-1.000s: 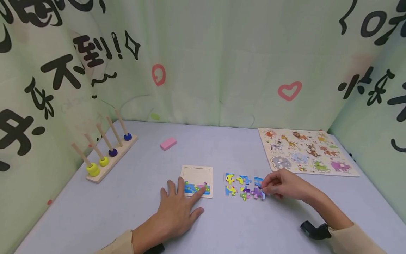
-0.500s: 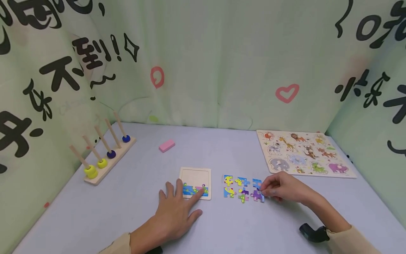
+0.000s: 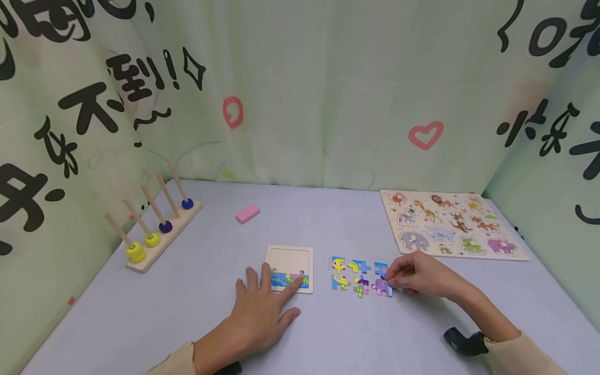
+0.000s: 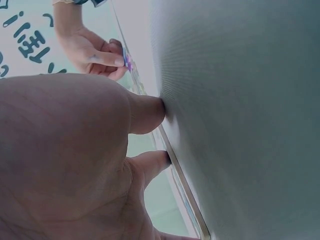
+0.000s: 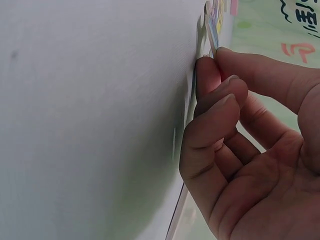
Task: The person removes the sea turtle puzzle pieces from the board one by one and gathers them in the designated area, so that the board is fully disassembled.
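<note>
My left hand (image 3: pixel 260 317) lies with spread, fairly straight fingers across the lower edge of a small square wooden puzzle frame (image 3: pixel 291 256). Its index finger touches the blue and pink pieces (image 3: pixel 281 278) fitted along the frame's bottom. To the right, my right hand (image 3: pixel 424 276) pinches a purple jigsaw piece (image 3: pixel 382 287) between thumb and index finger, beside a blue piece (image 3: pixel 380 268). The right wrist view shows the pinched piece (image 5: pixel 213 31) edge-on at the fingertips, tilted up off the table. Several other loose jigsaw pieces (image 3: pixel 339 264) lie in two rows between the hands.
A wooden peg stand (image 3: pixel 175 224) with yellow and blue beads stands at the left. A pink block (image 3: pixel 247 214) lies behind the frame. At the back right lies a flat animal puzzle board (image 3: pixel 450 224). Printed green curtains (image 3: pixel 323 104) surround the white table (image 3: pixel 328 338).
</note>
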Demonstrator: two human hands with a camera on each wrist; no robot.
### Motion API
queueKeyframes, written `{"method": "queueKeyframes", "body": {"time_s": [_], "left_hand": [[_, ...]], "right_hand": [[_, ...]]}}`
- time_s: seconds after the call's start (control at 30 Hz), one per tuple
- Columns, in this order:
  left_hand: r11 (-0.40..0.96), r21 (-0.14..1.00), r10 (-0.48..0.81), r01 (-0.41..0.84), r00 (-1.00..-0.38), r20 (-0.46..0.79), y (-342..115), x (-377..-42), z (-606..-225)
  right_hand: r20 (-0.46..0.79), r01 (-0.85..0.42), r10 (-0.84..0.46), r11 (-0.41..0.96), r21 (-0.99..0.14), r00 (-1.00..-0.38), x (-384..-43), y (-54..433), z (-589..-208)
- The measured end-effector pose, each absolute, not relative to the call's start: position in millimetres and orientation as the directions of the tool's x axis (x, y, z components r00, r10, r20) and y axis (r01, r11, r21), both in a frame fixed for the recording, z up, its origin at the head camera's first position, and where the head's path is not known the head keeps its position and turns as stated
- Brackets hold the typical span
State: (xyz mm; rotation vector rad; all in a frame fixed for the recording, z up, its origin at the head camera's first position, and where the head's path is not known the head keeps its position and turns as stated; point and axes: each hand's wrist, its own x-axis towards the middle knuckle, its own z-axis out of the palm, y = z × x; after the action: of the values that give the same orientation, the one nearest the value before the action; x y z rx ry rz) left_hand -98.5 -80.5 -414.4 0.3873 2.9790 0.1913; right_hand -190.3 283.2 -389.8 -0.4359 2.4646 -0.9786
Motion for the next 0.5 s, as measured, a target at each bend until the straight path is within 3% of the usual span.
{"method": "queueKeyframes", "body": {"time_s": [0.5], "left_hand": [[0.958,0.138,0.268,0.252,-0.957,-0.110,-80.8,-98.9,-414.9]], "right_hand": [[-0.294,-0.133,-0.437,0.718,-0.684,-0.850,-189.8,283.7,-390.4]]}}
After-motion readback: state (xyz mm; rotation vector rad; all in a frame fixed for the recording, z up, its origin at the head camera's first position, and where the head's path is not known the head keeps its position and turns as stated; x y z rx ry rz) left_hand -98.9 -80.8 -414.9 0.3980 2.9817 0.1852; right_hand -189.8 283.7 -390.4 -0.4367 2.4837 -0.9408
